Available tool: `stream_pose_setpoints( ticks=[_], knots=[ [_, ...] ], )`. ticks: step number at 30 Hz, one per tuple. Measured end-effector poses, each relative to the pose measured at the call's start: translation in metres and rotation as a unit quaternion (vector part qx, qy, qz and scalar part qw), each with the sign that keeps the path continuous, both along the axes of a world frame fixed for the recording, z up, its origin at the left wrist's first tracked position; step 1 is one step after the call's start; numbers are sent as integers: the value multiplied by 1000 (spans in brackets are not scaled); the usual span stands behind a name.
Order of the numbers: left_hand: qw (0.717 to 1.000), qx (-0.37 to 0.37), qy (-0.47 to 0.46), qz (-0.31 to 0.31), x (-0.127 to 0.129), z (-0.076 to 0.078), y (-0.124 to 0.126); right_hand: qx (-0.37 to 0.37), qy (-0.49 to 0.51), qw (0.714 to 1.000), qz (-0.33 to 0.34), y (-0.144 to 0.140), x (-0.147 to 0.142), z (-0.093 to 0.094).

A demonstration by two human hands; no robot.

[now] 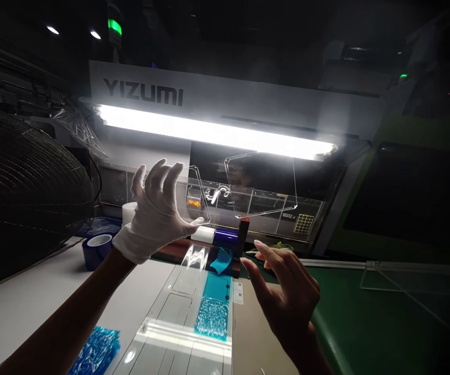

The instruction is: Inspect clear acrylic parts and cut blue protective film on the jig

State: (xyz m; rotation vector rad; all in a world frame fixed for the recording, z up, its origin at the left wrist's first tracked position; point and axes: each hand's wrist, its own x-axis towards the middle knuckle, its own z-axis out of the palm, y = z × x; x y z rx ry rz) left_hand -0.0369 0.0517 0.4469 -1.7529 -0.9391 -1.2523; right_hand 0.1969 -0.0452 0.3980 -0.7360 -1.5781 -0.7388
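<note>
The gloved left hand (157, 211) pinches a clear moulded part (248, 185) up against the lamp (213, 133); the bare right hand (287, 291) hovers below, fingers open. A one-sided grip could let it tilt and drop onto the worktop (33, 291).

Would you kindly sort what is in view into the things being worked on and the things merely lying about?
In hand:
- clear plastic part, held up by the gloved left hand
- bare right hand, open below it

Lying about:
- blue tape roll
- blue film scraps
- clear panel on the green table

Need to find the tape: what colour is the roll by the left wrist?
Blue roll, head view.
</note>
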Motion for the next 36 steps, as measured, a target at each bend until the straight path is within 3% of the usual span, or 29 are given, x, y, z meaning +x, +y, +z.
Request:
stream_pose_setpoints(
  ticks=[16,18,20,25,28,31,36],
  knots=[
    [1000,-9,19,-23,0,-7,12,0,-7,999,-40,-4,30,-12],
    [998,-39,52,-22,0,-21,8,-20,-8,999,-40,-11,39,-19],
    [989,-107,103,-23,-2,-48,-1,-61,-11,997,-40,-23,51,-32],
    [935,-291,199,-45,-14,-154,-41,-234,-72,968,-50,-51,82,-78],
    [905,-373,193,-70,-24,-196,-67,-339,-147,927,-65,-62,89,-106],
    [868,-443,191,-115,-29,-204,-83,-406,-213,887,-53,-70,83,-125],
    [811,-533,197,-141,-26,-193,-95,-535,-242,809,-35,-75,60,-132]
  ],
)
